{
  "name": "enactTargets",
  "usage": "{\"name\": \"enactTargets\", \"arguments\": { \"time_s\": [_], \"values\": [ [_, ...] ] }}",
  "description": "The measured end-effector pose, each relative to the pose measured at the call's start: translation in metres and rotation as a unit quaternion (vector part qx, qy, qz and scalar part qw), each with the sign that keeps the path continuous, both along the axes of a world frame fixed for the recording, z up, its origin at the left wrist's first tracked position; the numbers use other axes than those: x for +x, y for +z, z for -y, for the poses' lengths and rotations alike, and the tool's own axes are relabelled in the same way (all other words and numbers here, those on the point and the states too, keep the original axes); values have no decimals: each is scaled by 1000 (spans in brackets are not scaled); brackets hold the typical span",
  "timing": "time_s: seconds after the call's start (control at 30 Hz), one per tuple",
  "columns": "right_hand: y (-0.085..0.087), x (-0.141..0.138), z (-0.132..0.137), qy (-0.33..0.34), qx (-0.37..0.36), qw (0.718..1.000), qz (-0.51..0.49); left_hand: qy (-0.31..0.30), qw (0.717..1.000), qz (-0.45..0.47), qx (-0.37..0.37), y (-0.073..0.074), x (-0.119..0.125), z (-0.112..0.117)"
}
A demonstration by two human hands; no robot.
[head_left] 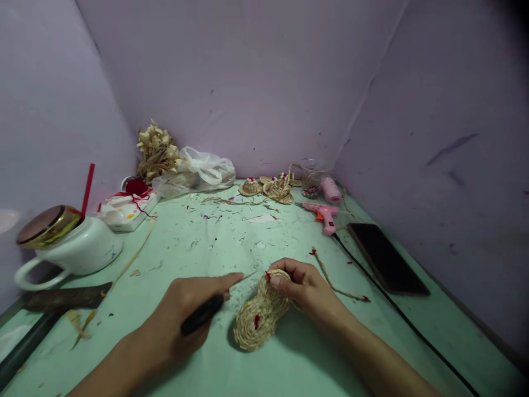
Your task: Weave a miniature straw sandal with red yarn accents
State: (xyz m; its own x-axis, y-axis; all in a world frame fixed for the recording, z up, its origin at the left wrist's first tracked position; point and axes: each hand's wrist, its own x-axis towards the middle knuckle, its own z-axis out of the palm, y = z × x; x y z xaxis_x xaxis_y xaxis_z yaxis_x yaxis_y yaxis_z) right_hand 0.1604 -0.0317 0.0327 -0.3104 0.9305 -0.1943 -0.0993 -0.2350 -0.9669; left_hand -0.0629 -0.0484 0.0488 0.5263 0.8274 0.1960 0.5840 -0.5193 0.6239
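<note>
My left hand (188,311) is closed round the black handle of a small knife (202,315), with the index finger stretched along it. The thin pointed blade reaches toward the straw piece but stays apart from it. My right hand (300,286) pinches the upper end of a coiled, braided straw piece (254,325) between thumb and fingers. This piece has two rounded ends and a narrower middle. Red yarn shows at its pinched tip and in the centre of the lower coil. Right of my hand lies a short straw braid (333,284) with red-tied ends.
A pink glue gun (324,215) with a black cord and a phone (386,259) lie to the right. Small straw hats (276,188) and a pink thread spool (330,189) sit at the back. On the left are a white mug (88,248) and a hammer (66,298).
</note>
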Motion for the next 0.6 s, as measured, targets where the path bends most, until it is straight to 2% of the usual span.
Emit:
{"name": "enactTargets", "arguments": {
  "time_s": [0.1, 0.27, 0.4, 0.6],
  "values": [
    [1, 1, 1, 8, 16, 1000, 0, -46, 994, -17, 94, -10, 4, 4],
    [2, 1, 1, 21, 31, 999, -6, -62, 973, 16, 223, -25, 13, 6],
    [5, 0, 3, 24, 33, 999, -1, -51, 971, -3, 233, -29, 15, 7],
    [6, -2, 5, 30, 19, 999, -12, -50, 973, -33, 221, -20, 17, 9]
  ]
}}
